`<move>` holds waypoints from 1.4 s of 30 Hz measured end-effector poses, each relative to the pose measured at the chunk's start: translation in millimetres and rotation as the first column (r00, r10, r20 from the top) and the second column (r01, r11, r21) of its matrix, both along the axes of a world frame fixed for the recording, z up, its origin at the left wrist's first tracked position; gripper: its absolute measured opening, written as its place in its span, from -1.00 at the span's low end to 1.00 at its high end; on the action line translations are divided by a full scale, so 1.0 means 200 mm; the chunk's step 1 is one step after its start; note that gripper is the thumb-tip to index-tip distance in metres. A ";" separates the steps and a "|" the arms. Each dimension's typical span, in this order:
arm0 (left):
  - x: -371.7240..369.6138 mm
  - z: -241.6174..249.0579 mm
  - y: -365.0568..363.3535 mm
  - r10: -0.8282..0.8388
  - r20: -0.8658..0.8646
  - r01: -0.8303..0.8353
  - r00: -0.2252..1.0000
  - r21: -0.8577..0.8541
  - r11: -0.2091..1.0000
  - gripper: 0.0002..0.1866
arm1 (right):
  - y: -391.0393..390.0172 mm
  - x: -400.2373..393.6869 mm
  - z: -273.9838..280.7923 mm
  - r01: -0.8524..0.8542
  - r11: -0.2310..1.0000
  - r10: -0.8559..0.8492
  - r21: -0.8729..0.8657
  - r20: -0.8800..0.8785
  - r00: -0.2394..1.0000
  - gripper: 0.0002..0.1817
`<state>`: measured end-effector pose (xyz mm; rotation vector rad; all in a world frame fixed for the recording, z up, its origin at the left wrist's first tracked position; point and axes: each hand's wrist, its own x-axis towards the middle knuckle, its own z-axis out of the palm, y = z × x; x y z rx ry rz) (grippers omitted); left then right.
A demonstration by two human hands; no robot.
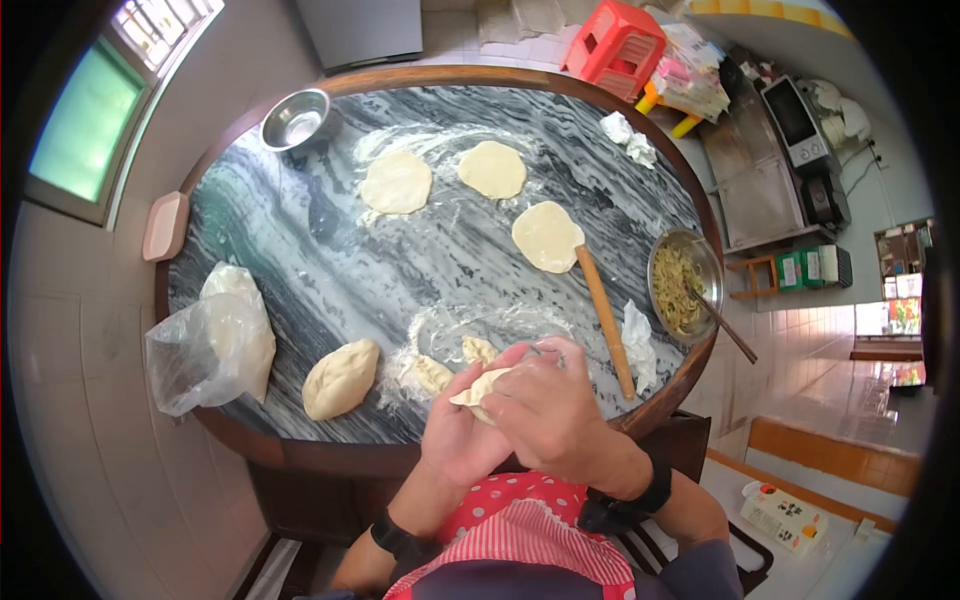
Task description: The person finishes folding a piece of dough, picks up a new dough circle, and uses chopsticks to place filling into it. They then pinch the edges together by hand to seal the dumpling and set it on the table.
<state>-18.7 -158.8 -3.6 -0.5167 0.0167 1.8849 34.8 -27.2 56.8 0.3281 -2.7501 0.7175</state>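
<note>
Right now a small pale piece of dough (478, 390) sits cupped between both hands at the near edge of the oval grey marbled table (300, 250). The left hand (462, 432) cradles it from below, fingers curled under, while the right hand (548, 408) closes over its top, so only the dough's left rim shows between the palms.

Just beyond the hands, two smaller torn dough bits (450, 365) lie in a floury patch. A larger oval dough lump (341, 378) rests to their left, and a clear plastic bag of dough (215, 340) sits at the table's left edge.

A wooden rolling pin (605, 320) lies to the right of the hands, its far end touching one of three flat rolled dough rounds (547, 236) spread across the far half. A steel bowl of shredded filling (683, 285) stands at the right edge, an empty steel bowl (296, 119) at the far left edge. Tiled floor surrounds the table; a red plastic stool (615, 45) stands beyond it.
</note>
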 end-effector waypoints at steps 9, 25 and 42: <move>-0.02 0.01 -0.03 0.120 0.130 -0.124 0.984 0.020 0.992 -0.51 | 0.21 0.22 0.00 0.270 0.927 -0.288 -0.259 -0.032 0.957 -0.69; 0.01 -0.08 -0.12 0.104 0.113 -0.101 0.988 -0.032 0.994 -0.45 | 0.10 0.23 -0.14 0.150 0.979 -0.145 -0.136 0.045 0.988 -0.60; 0.12 -0.16 -0.03 -0.355 -0.054 0.330 0.933 -0.265 0.906 -0.28 | 0.02 0.27 -0.38 0.777 0.140 0.061 -0.614 0.789 0.612 -0.47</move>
